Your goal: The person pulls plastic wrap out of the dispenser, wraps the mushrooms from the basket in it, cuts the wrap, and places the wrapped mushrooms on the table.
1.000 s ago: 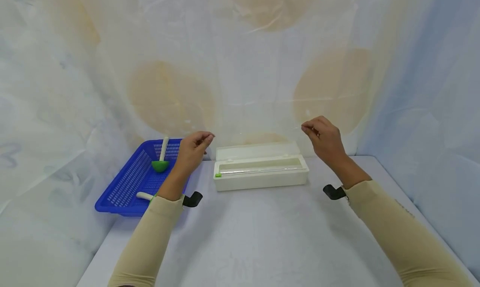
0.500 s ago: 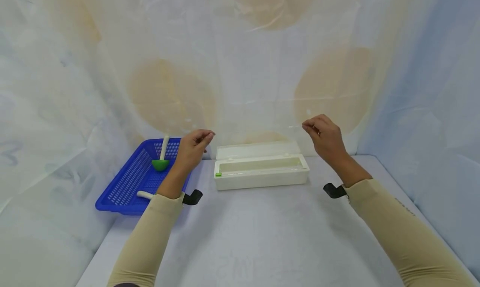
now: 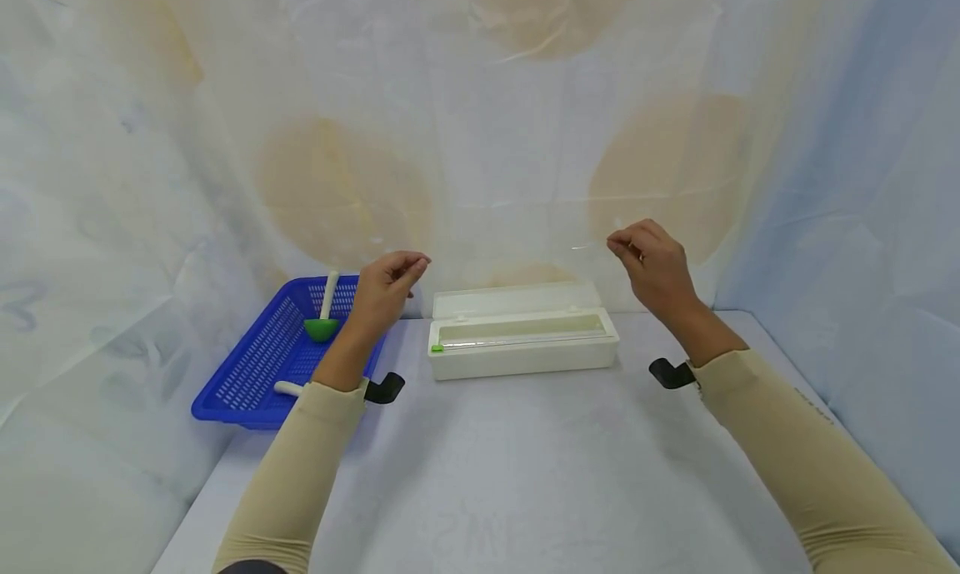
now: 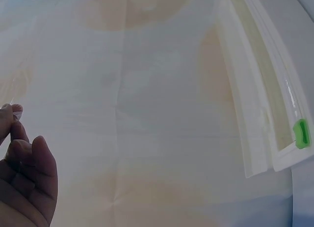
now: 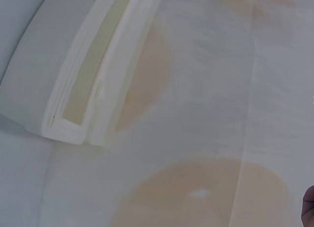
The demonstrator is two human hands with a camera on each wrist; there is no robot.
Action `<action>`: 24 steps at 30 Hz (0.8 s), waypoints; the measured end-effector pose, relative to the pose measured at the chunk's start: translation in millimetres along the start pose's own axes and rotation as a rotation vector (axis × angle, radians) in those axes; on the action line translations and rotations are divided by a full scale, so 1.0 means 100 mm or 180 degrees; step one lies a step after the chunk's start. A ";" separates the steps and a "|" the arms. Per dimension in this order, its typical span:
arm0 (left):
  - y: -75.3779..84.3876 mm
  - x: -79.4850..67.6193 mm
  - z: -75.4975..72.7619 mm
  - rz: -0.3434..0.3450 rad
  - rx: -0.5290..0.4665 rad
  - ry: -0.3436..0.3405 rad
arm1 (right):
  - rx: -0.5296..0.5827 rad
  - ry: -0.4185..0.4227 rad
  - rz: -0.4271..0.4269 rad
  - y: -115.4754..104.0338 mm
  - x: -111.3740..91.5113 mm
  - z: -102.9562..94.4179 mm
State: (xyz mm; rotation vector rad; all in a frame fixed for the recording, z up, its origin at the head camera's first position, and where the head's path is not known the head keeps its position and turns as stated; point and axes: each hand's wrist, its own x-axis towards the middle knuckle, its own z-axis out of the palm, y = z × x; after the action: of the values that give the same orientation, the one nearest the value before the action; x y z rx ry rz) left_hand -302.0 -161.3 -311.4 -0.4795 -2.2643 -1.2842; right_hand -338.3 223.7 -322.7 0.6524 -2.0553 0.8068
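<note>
A sheet of clear cling film (image 3: pixel 579 247) spans the air between the hands, visible mainly by its glints. My left hand (image 3: pixel 382 295) pinches one side between thumb and fingertips; in the left wrist view that hand (image 4: pixel 29 173) has film at its fingertips. My right hand (image 3: pixel 660 266) pinches the other side; only a finger edge of this hand (image 5: pixel 308 207) shows in the right wrist view. Below and between them stands a white cling film dispenser (image 3: pixel 525 359), its lid (image 3: pixel 517 299) tipped back. A green slide cutter (image 3: pixel 437 348) sits at its left end.
Left of the dispenser, a blue basket (image 3: pixel 217 407) holds a green ladle (image 3: pixel 322 330) with a white handle. Another white handle (image 3: pixel 288 388) lies in it, partly behind the left forearm. Patterned sheeting (image 3: pixel 510 141) encloses the white table (image 3: pixel 525 466).
Both hands have risen slightly, the right one also shifting a little to the right. Glints on the cling film have moved. The dispenser and basket stay in place.
</note>
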 end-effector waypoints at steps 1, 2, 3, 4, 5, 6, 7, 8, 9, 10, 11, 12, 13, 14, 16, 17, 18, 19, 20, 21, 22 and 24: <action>0.00 0.00 0.00 0.0020 -0.0007 0.0000 | 0.0001 0.0006 -0.0014 0.00 0.00 -0.01; 0.00 0.01 -0.01 0.0040 -0.0010 -0.0002 | 0.0010 0.0012 -0.0018 0.00 0.01 -0.01; 0.00 0.01 -0.01 0.0066 -0.0020 -0.0004 | 0.0007 0.0010 -0.0021 0.00 0.02 -0.01; -0.01 0.02 -0.01 0.0090 -0.0015 -0.0006 | 0.0005 0.0005 -0.0021 -0.01 0.02 -0.02; -0.01 0.03 -0.02 0.0105 -0.0023 -0.0012 | -0.0003 0.0001 -0.0024 -0.01 0.03 -0.02; -0.01 0.03 -0.02 0.0123 -0.0015 -0.0013 | -0.0011 -0.0008 -0.0033 -0.01 0.04 -0.02; -0.01 0.04 -0.02 0.0128 0.0007 -0.0014 | -0.0016 -0.0019 -0.0040 -0.01 0.05 -0.02; 0.00 0.04 -0.03 0.0134 0.0034 -0.0013 | -0.0033 -0.0033 -0.0046 -0.01 0.06 -0.03; 0.00 0.05 -0.03 0.0138 0.0067 -0.0009 | -0.0051 -0.0048 -0.0054 -0.01 0.07 -0.03; 0.01 0.06 -0.04 0.0130 0.0109 -0.0001 | -0.0060 -0.0062 -0.0069 -0.01 0.08 -0.04; 0.01 0.07 -0.04 0.0129 0.0130 0.0005 | -0.0067 -0.0074 -0.0091 0.00 0.09 -0.04; 0.02 0.08 -0.04 0.0132 0.0165 0.0014 | -0.0071 -0.0094 -0.0117 0.00 0.10 -0.05; 0.02 0.09 -0.04 0.0137 0.0192 0.0016 | -0.0079 -0.0111 -0.0139 0.01 0.11 -0.05; 0.02 0.10 -0.05 0.0153 0.0206 0.0016 | -0.0089 -0.0130 -0.0164 0.02 0.13 -0.06; 0.03 0.12 -0.05 0.0190 0.0224 0.0011 | -0.0091 -0.0176 -0.0217 0.03 0.15 -0.07; 0.03 0.12 -0.05 0.0212 0.0239 0.0004 | -0.0096 -0.0204 -0.0238 0.04 0.17 -0.08; 0.03 0.13 -0.06 0.0234 0.0262 -0.0001 | -0.0112 -0.0236 -0.0251 0.04 0.18 -0.09; 0.02 0.15 -0.06 0.0264 0.0283 -0.0007 | -0.0134 -0.0271 -0.0254 0.04 0.19 -0.10; 0.02 0.16 -0.06 0.0302 0.0323 -0.0021 | -0.0157 -0.0310 -0.0258 0.04 0.21 -0.11; 0.01 0.17 -0.06 0.0349 0.0370 -0.0033 | -0.0175 -0.0351 -0.0268 0.03 0.22 -0.12; 0.01 0.19 -0.06 0.0414 0.0441 -0.0045 | -0.0202 -0.0401 -0.0278 0.02 0.24 -0.13; -0.01 0.23 -0.07 0.0563 0.0594 -0.0067 | -0.0269 -0.0490 -0.0312 0.02 0.27 -0.15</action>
State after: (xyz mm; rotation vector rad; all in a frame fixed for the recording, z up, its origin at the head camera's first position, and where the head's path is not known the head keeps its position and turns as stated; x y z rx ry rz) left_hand -319.4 -166.5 -295.5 -0.6116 -2.2746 -0.9751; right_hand -346.3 231.4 -293.9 0.7824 -2.1642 0.6267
